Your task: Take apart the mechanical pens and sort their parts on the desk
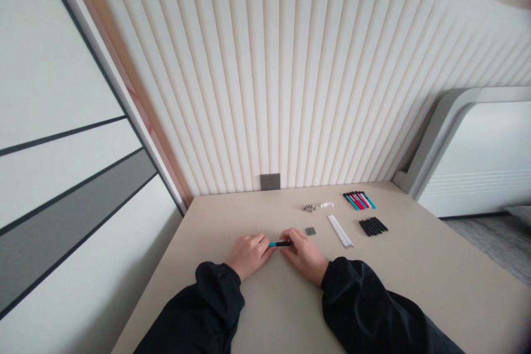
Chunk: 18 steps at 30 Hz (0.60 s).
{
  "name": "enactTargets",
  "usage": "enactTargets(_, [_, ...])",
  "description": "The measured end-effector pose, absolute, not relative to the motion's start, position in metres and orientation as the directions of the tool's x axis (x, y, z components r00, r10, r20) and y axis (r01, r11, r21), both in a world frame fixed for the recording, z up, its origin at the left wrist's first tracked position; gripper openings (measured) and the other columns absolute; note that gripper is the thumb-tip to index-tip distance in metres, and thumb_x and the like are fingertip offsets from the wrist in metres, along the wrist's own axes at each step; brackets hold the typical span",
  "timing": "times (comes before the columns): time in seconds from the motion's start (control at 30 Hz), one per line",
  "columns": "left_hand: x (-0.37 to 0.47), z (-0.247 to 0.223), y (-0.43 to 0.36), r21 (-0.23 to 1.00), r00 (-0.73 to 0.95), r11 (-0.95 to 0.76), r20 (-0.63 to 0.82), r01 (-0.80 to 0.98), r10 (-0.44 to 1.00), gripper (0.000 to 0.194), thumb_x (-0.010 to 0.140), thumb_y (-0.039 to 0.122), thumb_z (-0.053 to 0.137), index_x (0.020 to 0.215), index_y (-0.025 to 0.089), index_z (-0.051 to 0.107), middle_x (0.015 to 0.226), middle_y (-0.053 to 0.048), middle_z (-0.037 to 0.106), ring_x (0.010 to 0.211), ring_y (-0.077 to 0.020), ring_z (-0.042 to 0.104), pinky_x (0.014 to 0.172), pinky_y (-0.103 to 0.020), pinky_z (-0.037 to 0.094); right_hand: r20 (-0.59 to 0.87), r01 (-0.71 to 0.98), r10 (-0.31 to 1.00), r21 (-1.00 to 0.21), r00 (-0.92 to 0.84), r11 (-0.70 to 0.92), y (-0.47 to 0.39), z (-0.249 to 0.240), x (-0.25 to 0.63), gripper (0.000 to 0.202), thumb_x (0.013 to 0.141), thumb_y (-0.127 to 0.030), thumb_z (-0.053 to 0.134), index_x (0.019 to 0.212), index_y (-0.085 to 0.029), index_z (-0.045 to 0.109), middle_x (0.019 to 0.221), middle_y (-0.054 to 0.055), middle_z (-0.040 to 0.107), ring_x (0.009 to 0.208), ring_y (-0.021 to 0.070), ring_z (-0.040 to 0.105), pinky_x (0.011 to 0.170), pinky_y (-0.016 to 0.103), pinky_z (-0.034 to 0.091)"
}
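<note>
Low over the table, my left hand [249, 255] pinches the blue end of a pen [283, 243] that lies level between both hands. Around its black end, the fingers of my right hand [305, 255] are closed. Just beyond the right hand is a small patch of grey metal pieces, perhaps springs [310, 230]. White pen refills [340, 230] lie in a bundle to the right of that. Further right, several black pen barrels [373, 226] rest side by side. Behind them sits a row of blue, red and white pen barrels [359, 200] with black ends.
Small grey cone-shaped tips [308, 208] and little white pieces [327, 204] lie toward the back of the beige table [199, 287]. A ribbed wall with a dark socket [270, 181] rises behind it. At left stands a white and grey panel [53, 188]; a white headboard [481, 149] is at right.
</note>
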<state>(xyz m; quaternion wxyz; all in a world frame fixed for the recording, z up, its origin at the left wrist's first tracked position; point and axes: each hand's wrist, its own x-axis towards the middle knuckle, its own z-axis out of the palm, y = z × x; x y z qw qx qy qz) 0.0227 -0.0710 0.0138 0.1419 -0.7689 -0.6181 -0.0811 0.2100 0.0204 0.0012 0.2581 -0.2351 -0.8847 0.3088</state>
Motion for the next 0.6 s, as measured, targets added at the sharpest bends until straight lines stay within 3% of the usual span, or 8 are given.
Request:
enactTargets(0.17, [0.0208,0.0144,-0.0712,-0.130,0.219,-0.189,0.282,0.973,0.934,0.032,0.096,0.038,0.041,0.077,0.019,0.056,0.072,-0.002,0.061,0.064,-0.0162,0.060,0.054,-0.027,0.036,0.291,0.251,0.535,-0.644,-0.793,0.722,0.0222,0.0000,0.2088,0.017,0.093,-0.027,0.046,0.096,-0.021,0.062,0.087,0.004,0.064,0.086,0.0181,0.059,0.081,0.031,0.045])
enactTargets(0.23, [0.0191,0.0150,-0.0708,-0.138,0.206,-0.173,0.279,0.975,0.938,0.031,0.096,0.038,0.040,0.077,0.019,0.056,0.071,-0.002,0.061,0.063,-0.0166,0.060,0.054,-0.027,0.036,0.282,0.273,0.563,-0.655,-0.777,0.705,0.0217,0.0006,0.2094,0.015,0.088,-0.026,0.054,0.101,-0.020,0.059,0.087,0.004,0.063,0.082,0.0176,0.058,0.078,0.030,0.045])
enactTargets(0.3, [0.0179,0.0157,-0.0699,-0.138,0.190,-0.156,0.283,0.978,0.940,0.031,0.096,0.037,0.040,0.078,0.018,0.056,0.071,-0.002,0.062,0.061,-0.0166,0.060,0.053,-0.028,0.036,0.277,0.281,0.584,-0.671,-0.763,0.686,0.0215,0.0012,0.2099,0.031,0.085,-0.027,0.059,0.114,-0.021,0.054,0.089,0.003,0.062,0.081,0.0175,0.058,0.077,0.029,0.045])
enactTargets(0.47, [0.0179,0.0163,-0.0692,-0.141,0.211,-0.178,0.277,0.974,0.938,0.030,0.095,0.038,0.043,0.076,0.019,0.056,0.070,-0.002,0.062,0.062,-0.0166,0.061,0.053,-0.027,0.036,0.280,0.263,0.568,-0.673,-0.774,0.691,0.0230,-0.0006,0.2094,0.013,0.090,-0.023,0.048,0.097,-0.021,0.059,0.087,0.003,0.061,0.083,0.0175,0.057,0.076,0.029,0.045])
enactTargets(0.6, [0.0182,0.0150,-0.0700,-0.149,0.231,-0.196,0.273,0.969,0.934,0.029,0.095,0.036,0.042,0.076,0.019,0.056,0.068,-0.002,0.062,0.061,-0.0161,0.060,0.053,-0.027,0.037,0.280,0.260,0.589,-0.698,-0.758,0.667,0.0234,-0.0012,0.2094,0.022,0.086,-0.025,0.057,0.107,-0.021,0.055,0.090,0.003,0.060,0.079,0.0165,0.056,0.074,0.029,0.046])
